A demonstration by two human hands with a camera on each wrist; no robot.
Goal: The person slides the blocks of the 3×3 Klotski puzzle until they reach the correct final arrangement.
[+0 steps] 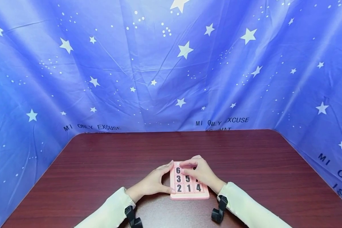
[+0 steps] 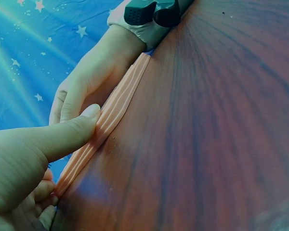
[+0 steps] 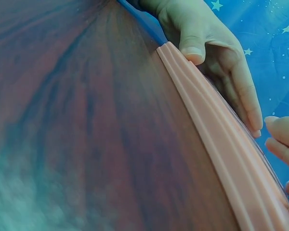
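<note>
Low in the head view, a little right of centre, we see the pink number sliding puzzle [image 1: 188, 184] lying on the dark red-brown bench [image 1: 117, 153]. The left hand [image 1: 152, 181] grips its left side, thumb at the lower corner and fingers reaching to the upper one. The right hand [image 1: 204, 172] is over the puzzle's upper right, its thumb and index finger slightly apart beside the 6 tile [image 1: 178, 170]; we cannot quite tell whether they touch a tile. Below, we read 3 and 5, then 2, 1, 4. A blue star-patterned cloth [image 1: 154, 63] fills the upper frame.
</note>
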